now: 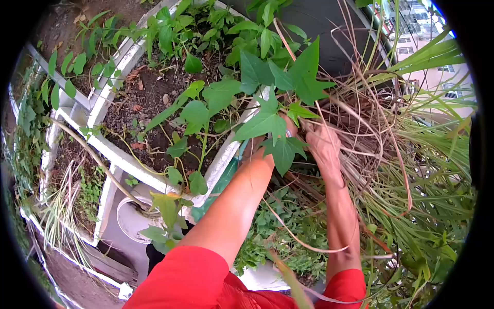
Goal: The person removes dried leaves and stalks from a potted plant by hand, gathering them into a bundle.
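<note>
My right hand (323, 145) is closed at the base of a large clump of grass, its fingers curled round dry brown grass stalks (355, 118). My left hand (291, 125) is close beside it, mostly behind broad lobed green leaves (303, 77); its fingers are hidden. Something pale shows at the left wrist. Long dry strands (393, 154) arch over and past the right hand. Green grass blades (427, 206) fan out to the right of the clump.
A white-edged planter bed (216, 172) with dark soil (136, 103) and leafy vines lies to the left. Below it are a round white pot (128, 219) and a long stick (92, 149). Low green plants (288, 232) grow between my arms. Buildings (437, 77) appear at upper right.
</note>
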Demonstrator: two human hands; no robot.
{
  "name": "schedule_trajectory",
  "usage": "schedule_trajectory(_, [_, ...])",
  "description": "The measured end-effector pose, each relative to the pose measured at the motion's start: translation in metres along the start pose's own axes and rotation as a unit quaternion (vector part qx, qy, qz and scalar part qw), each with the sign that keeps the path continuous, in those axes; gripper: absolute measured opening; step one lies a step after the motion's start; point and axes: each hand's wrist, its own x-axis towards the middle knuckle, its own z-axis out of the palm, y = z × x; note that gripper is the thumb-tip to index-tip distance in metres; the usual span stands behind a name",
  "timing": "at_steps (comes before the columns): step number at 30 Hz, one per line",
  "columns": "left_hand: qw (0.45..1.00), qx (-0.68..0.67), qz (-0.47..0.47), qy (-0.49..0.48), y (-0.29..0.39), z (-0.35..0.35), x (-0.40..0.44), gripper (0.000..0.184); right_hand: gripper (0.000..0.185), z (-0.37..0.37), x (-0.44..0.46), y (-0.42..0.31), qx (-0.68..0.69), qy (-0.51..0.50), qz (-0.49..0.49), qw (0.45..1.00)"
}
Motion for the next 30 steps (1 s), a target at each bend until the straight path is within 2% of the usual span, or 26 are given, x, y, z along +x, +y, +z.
schedule_trajectory(1, [1.0, -0.009, -0.01, -0.024, 0.002, 0.001, 0.006, 0.029, 0.036, -0.01, -0.001, 0.017, -0.071, 0.069, -0.077, 0.992])
schedule_trajectory(3, [1.0, -0.009, -0.01, -0.022, 0.009, -0.001, 0.013, 0.029, 0.036, -0.04, 0.006, 0.009, -0.079, 0.057, -0.003, 0.995])
schedule_trajectory(4, [1.0, 0.002, -0.001, -0.004, 0.004, 0.004, 0.009, 0.029, 0.036, -0.029, 0.012, 0.011, -0.086, 0.049, 0.007, 0.995])
schedule_trajectory(5, [1.0, 0.008, -0.002, 0.007, 0.007, 0.005, 0.001, 0.029, 0.038, -0.008, 0.017, 0.018, -0.092, 0.086, -0.033, 0.992])
schedule_trajectory(7, [1.0, 0.014, -0.008, 0.01, 0.004, 0.008, -0.004, 0.03, 0.036, 0.0, 0.016, 0.018, -0.121, 0.059, -0.014, 0.991])
schedule_trajectory(8, [1.0, 0.016, -0.011, 0.004, 0.002, 0.008, -0.001, 0.03, 0.038, -0.003, 0.017, 0.02, -0.101, 0.009, 0.0, 0.995])
schedule_trajectory(11, [0.999, 0.018, -0.026, -0.029, -0.001, 0.014, -0.001, 0.031, 0.038, -0.023, 0.007, 0.01, -0.095, 0.027, -0.048, 0.994])
schedule_trajectory(12, [0.998, 0.025, -0.036, -0.047, -0.001, 0.014, -0.004, 0.031, 0.037, -0.028, -0.003, 0.005, -0.063, 0.103, -0.086, 0.989])
schedule_trajectory(13, [0.996, 0.037, -0.046, -0.071, 0.0, 0.012, -0.011, 0.031, 0.037, -0.033, -0.002, 0.004, -0.087, 0.079, -0.089, 0.989])
schedule_trajectory(15, [0.988, 0.091, -0.041, -0.122, 0.006, 0.001, -0.038, 0.032, 0.037, -0.053, -0.015, -0.004, -0.068, 0.131, -0.108, 0.983])
schedule_trajectory(16, [0.985, 0.106, -0.041, -0.127, 0.015, -0.01, -0.059, 0.032, 0.036, -0.071, -0.022, -0.016, -0.054, 0.141, -0.074, 0.986])
schedule_trajectory(17, [0.999, -0.002, 0.012, 0.033, 0.042, -0.033, -0.083, 0.027, 0.032, -0.076, -0.026, -0.026, -0.095, 0.193, -0.025, 0.976])
schedule_trajectory(18, [0.986, -0.11, -0.118, -0.045, 0.067, -0.062, -0.103, 0.029, 0.03, -0.059, -0.023, -0.022, -0.142, 0.151, -0.09, 0.974])
schedule_trajectory(19, [0.977, -0.146, -0.147, -0.04, 0.097, -0.089, -0.119, 0.031, 0.028, -0.023, -0.012, -0.005, -0.186, 0.111, -0.15, 0.965])
schedule_trajectory(20, [0.977, -0.155, -0.136, -0.059, 0.11, -0.108, -0.134, 0.035, 0.026, 0.011, -0.009, 0.029, -0.217, 0.05, -0.203, 0.954])
schedule_trajectory(21, [0.99, -0.096, -0.094, -0.042, 0.104, -0.101, -0.151, 0.039, 0.025, 0.001, -0.024, 0.015, -0.194, 0.077, -0.2, 0.957])
schedule_trajectory(24, [0.959, -0.264, -0.088, -0.051, 0.154, -0.183, -0.182, 0.041, 0.023, -0.07, -0.072, -0.047, -0.146, 0.16, -0.206, 0.954])
schedule_trajectory(26, [0.934, -0.338, -0.094, -0.071, 0.173, -0.247, -0.2, 0.038, 0.026, -0.099, -0.089, -0.073, -0.118, 0.182, -0.283, 0.934])
schedule_trajectory(27, [0.917, -0.388, -0.079, -0.041, 0.176, -0.274, -0.215, 0.038, 0.026, -0.118, -0.107, -0.093, -0.105, 0.183, -0.315, 0.925])
schedule_trajectory(28, [0.925, -0.375, -0.063, -0.007, 0.191, -0.318, -0.23, 0.038, 0.026, -0.134, -0.128, -0.114, -0.092, 0.196, -0.346, 0.913])
schedule_trajectory(30, [0.884, -0.45, -0.113, 0.056, 0.194, -0.389, -0.276, 0.038, 0.026, -0.149, -0.167, -0.158, -0.035, 0.207, -0.398, 0.893])
